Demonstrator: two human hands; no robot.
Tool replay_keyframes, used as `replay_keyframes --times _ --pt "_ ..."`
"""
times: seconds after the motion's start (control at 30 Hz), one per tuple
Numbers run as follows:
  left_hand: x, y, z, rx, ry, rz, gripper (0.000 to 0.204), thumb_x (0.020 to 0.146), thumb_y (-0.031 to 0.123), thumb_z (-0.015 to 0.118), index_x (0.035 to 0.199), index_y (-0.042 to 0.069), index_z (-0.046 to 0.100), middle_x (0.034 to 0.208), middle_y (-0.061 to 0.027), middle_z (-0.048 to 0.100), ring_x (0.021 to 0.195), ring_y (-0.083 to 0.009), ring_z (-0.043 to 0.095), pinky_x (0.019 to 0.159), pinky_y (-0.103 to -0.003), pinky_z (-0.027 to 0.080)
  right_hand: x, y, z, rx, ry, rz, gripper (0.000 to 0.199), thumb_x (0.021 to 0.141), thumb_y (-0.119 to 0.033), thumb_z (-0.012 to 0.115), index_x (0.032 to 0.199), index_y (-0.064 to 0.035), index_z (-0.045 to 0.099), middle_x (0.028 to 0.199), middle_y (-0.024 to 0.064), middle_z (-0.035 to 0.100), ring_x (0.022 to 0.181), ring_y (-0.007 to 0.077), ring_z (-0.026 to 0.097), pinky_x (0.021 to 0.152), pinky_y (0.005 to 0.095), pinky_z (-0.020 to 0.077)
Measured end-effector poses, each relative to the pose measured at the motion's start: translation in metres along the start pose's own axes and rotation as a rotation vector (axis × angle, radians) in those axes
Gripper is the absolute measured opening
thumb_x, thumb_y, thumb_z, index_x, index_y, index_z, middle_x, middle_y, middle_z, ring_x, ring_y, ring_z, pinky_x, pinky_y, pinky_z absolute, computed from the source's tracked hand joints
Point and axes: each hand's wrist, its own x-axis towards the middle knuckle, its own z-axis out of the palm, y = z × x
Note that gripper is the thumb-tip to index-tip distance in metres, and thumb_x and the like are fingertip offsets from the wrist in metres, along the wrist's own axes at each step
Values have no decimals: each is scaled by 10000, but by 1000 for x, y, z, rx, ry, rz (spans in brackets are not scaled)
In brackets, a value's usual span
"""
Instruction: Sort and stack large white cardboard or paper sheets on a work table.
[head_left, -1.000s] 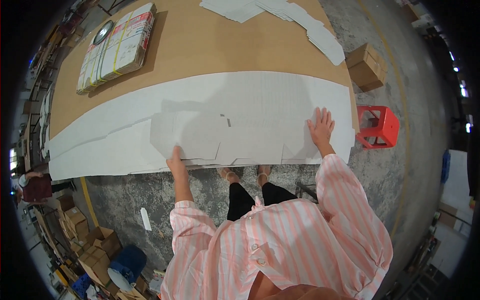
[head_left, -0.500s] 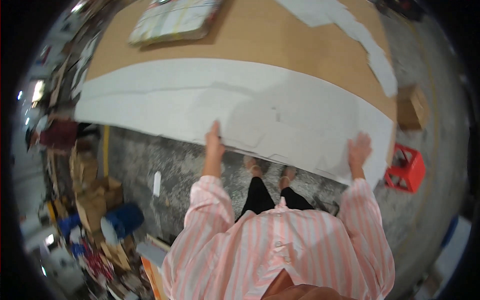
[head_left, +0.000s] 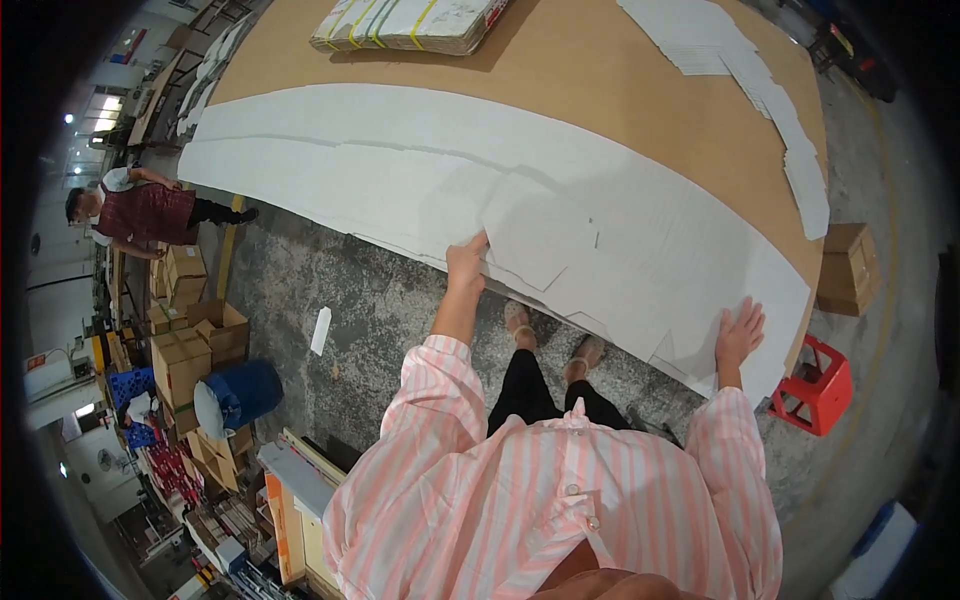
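Note:
Long white cardboard sheets (head_left: 370, 165) lie across the brown tabletop, with uneven layered edges and small cuts. My left hand (head_left: 466, 263) is at their near edge, its index finger pointing inward along a seam. The other fingers are curled in close, partly hidden, and seem to hold the sheet's edge. Farther right, my right hand (head_left: 739, 335) rests flat on the white surface near its right end, fingers spread.
A strapped cardboard bundle (head_left: 410, 22) and ragged white strips (head_left: 765, 95) lie on the brown tabletop (head_left: 590, 75). A red stool (head_left: 822, 385) and brown carton (head_left: 848, 270) stand right. Left are a blue drum (head_left: 240, 393), boxes (head_left: 182, 365) and another person (head_left: 148, 212).
My view has shifted, placing the table and both hands farther right in it. My left hand's index finger now points more rightward; my right hand stays flat on the cardboard.

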Motion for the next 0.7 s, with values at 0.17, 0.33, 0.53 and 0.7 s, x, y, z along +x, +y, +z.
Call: replay_keyframes --times 0.17,0.33,0.53,0.7 --pt "-15 -7 7 676 516 667 659 746 140 666 1264 -68 315 1180 -175 494 1064 -270 490 904 -347 380 1 -1 1 0 0 0 621 850 -482 426 1375 -213 231 1429 108 182 1309 324 147 1008 547 122" --pt "-34 -7 34 155 231 327 612 790 233 611 1269 -31 337 1196 -149 491 1096 -280 468 929 -379 359 -1 10 0 -21 6 28 631 846 -490 429 1373 -202 236 1427 112 186 1307 327 151 1003 555 129" --pt "-39 14 32 -270 -229 -192 519 832 282 567 1252 23 406 1140 -103 530 991 -259 532 831 -397 432 3 0 11 34 -41 2 663 823 -487 454 1372 -186 236 1419 126 199 1307 327 148 1012 557 113" --pt "-29 -3 35 865 -196 419 398 804 175 607 1135 -20 502 1034 -100 584 857 -207 564 740 -314 453 -3 2 -8 60 54 71 637 835 -486 439 1361 -179 254 1409 146 202 1298 356 144 1011 561 105"
